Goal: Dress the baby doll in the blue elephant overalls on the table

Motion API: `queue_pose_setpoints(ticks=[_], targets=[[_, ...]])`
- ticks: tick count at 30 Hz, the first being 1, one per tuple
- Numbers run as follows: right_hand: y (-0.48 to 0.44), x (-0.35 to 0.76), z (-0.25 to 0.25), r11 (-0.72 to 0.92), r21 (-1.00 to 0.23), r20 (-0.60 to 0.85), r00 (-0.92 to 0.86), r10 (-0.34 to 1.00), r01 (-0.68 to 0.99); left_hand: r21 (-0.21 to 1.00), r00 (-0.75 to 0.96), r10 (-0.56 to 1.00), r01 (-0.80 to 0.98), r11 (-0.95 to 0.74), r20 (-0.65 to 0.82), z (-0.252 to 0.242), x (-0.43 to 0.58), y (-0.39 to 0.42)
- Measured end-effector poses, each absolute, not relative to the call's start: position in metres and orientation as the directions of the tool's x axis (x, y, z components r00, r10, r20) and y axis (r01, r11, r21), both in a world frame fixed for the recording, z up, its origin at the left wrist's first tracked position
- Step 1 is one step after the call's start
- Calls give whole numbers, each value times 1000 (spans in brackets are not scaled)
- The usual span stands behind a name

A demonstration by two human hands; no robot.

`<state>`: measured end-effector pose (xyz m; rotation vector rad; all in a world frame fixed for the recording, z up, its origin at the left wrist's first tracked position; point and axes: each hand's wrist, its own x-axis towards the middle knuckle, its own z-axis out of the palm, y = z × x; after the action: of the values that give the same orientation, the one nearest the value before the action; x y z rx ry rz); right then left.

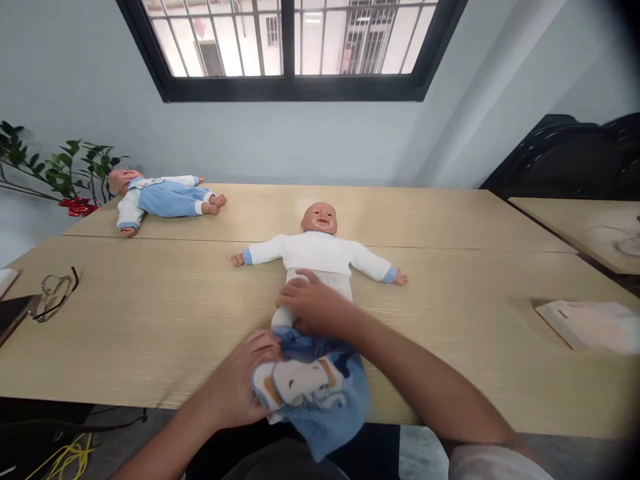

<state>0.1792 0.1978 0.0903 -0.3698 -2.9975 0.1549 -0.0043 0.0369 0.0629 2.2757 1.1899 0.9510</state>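
Note:
A baby doll [320, 250] in a white top lies on its back on the wooden table [150, 313], arms spread, head away from me. My right hand [315, 305] lies over its hips, fingers curled round the top of blue overalls [315, 390]. My left hand [240, 383] grips the overalls' lower left edge at the table's front edge. The doll's legs are hidden under the blue cloth and my hands.
A second doll [163, 198] in blue overalls lies at the table's far left. Spectacles [55, 293] rest at the left edge, a flat white packet [593, 325] at the right. A green plant [65, 170] stands far left, a black chair [575, 157] far right.

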Motion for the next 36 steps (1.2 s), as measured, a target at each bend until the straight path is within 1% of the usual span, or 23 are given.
queue_pose_setpoints(ticks=[2,4,5,7,9,10,12,15,17,21,23,24,25,27,29,30,31,33,34,36], targets=[[208,182,103,941,-183,174,-932,317,286,589,495,769,502,-633,404,65,-11,36],[219,188,113,902,-297,279,-875,396,314,529,546,722,497,-688,426,65,-18,36],[225,192,117,886,-362,342,-843,415,289,505,548,721,517,-691,424,63,-21,37],[234,200,122,863,-475,458,-789,409,171,491,507,758,578,-652,410,59,-27,36],[238,206,124,835,-547,494,-785,374,53,511,429,818,639,-574,383,53,-31,36],[239,207,124,824,-566,471,-809,351,27,520,385,846,669,-531,370,50,-32,36],[236,207,124,827,-559,372,-875,309,54,528,309,880,711,-465,360,44,-33,35],[229,201,120,878,-447,235,-925,298,169,555,267,885,700,-450,381,35,-34,32],[226,197,118,895,-391,201,-930,308,212,582,264,869,656,-480,419,29,-35,31],[225,195,114,903,-359,179,-933,313,234,591,188,806,591,-549,562,17,-38,31],[225,195,113,910,-342,160,-940,300,233,565,82,756,614,-551,649,14,-36,33],[224,194,113,913,-338,151,-944,294,230,554,6,728,645,-527,686,14,-34,35],[224,194,113,913,-338,148,-944,294,231,549,-88,690,681,-485,718,15,-30,37],[223,193,114,907,-342,160,-936,314,245,576,-310,559,716,-394,769,20,-23,40],[223,192,113,902,-341,181,-923,339,264,652,-499,435,671,-354,749,25,-16,43],[223,191,113,902,-336,189,-919,345,270,699,-564,417,622,-353,713,27,-13,44],[223,190,112,903,-332,195,-917,348,272,744,-605,435,566,-354,667,28,-11,44],[223,189,110,904,-332,210,-913,349,270,807,-614,526,485,-338,589,30,-9,42],[222,189,109,904,-333,220,-910,352,269,816,-597,561,477,-328,574,30,-9,40],[222,188,107,903,-336,240,-903,357,268,797,-555,583,505,-331,593,30,-11,38]])
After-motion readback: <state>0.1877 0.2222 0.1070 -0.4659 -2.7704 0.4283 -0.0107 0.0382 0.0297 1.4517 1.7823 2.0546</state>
